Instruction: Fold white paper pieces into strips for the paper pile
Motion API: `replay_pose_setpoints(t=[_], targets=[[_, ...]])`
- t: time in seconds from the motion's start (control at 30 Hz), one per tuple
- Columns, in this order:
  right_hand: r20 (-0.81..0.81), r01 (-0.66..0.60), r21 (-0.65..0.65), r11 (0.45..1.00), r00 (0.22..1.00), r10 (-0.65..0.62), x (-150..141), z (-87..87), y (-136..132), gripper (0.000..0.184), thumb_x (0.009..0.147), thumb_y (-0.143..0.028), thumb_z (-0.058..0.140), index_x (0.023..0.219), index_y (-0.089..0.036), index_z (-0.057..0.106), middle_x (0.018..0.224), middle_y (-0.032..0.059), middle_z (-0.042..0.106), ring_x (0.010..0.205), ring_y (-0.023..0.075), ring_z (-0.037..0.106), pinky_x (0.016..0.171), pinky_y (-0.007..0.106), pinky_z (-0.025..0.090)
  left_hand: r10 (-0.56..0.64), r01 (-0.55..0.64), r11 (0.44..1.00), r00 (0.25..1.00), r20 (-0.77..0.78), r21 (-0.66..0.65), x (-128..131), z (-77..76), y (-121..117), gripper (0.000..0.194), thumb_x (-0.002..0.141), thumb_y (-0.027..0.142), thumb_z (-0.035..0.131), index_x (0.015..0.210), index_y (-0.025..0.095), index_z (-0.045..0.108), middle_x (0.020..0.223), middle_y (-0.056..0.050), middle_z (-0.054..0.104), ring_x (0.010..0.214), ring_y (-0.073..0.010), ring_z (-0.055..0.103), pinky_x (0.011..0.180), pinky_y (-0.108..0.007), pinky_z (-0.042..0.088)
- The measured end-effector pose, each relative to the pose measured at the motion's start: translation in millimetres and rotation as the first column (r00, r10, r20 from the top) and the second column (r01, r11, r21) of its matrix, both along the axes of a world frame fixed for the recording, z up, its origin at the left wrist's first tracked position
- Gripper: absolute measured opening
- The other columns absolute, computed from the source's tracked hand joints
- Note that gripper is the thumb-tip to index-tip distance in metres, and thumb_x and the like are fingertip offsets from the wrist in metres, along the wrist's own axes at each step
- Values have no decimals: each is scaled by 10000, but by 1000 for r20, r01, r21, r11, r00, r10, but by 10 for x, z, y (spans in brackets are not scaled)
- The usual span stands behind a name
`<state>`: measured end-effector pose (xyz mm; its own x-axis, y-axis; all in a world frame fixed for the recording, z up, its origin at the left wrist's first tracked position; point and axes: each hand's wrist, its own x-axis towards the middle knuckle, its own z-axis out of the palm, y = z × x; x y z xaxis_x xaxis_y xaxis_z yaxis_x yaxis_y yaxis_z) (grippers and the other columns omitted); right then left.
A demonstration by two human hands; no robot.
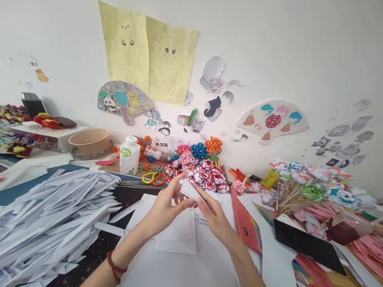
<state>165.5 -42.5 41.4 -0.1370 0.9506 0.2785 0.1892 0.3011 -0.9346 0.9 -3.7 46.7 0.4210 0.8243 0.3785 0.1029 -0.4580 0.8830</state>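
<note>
Both of my hands meet over the white paper on the table, around a small folded piece of white paper (191, 190). My right hand (212, 212) pinches it between thumb and fingers. The fingers of my left hand (169, 202) curl against its left edge, with the thumb at its lower end. Below them lie white paper squares (177, 246), stacked on larger white sheets (174, 276). A heap of folded white paper strips (49, 227) covers the table to the left.
Behind my hands are scissors (154, 178), a white bottle (129, 155) and a pile of red-and-white paper flowers (202, 176). To the right lie a red packet (246, 222), a black phone (306, 244) and flowers on sticks (313, 192). A wall with drawings (148, 50) stands behind.
</note>
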Motion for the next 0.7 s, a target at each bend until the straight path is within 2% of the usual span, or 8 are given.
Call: replay_pose_setpoints(t=[0.17,0.27,0.4,0.5,0.57,0.7], targets=[[-8,76,22,997,997,-76,5,-54,50,461,887,-425,457,1311,-246,452,1362,50,456,1253,230,399,1033,405,336,10,-10,1000,1000,25,6,11,6,-20,591,827,234,519,1359,235,261,873,-17,593,684,-128,553,694,-266,433],[-7,71,46,996,997,-71,-5,-47,50,445,892,-433,441,1284,-228,491,1316,63,504,1239,231,415,1047,405,311,116,-118,993,992,49,29,3,-15,-4,542,810,186,501,1313,229,306,812,5,571,642,-119,507,663,-251,403],[-56,82,14,997,995,-81,10,-32,34,396,901,-439,406,1206,-241,562,1146,73,619,1054,234,555,866,361,469,236,-238,968,971,37,73,-21,-16,17,454,807,161,465,1244,212,353,624,63,459,618,-121,456,634,-233,347],[-120,138,-77,987,982,-147,38,-58,45,369,875,-453,447,1107,-225,621,988,75,668,900,229,604,705,317,505,285,-284,955,959,1,84,-27,11,-1,406,819,160,430,1218,208,368,612,66,423,608,-120,423,602,-222,316],[-204,109,-127,986,970,-133,43,-68,54,360,863,-444,475,1085,-203,623,962,78,668,857,224,608,663,302,498,269,-268,961,963,-8,73,-25,27,-20,377,828,165,412,1201,209,375,623,61,436,612,-121,415,594,-220,313],[-327,-19,-176,984,944,-40,26,-45,47,336,815,-377,581,1084,-177,611,942,73,660,779,194,607,660,289,479,123,-124,992,992,6,3,-22,32,-33,336,845,209,417,1180,210,385,641,55,497,624,-121,447,614,-225,340]])
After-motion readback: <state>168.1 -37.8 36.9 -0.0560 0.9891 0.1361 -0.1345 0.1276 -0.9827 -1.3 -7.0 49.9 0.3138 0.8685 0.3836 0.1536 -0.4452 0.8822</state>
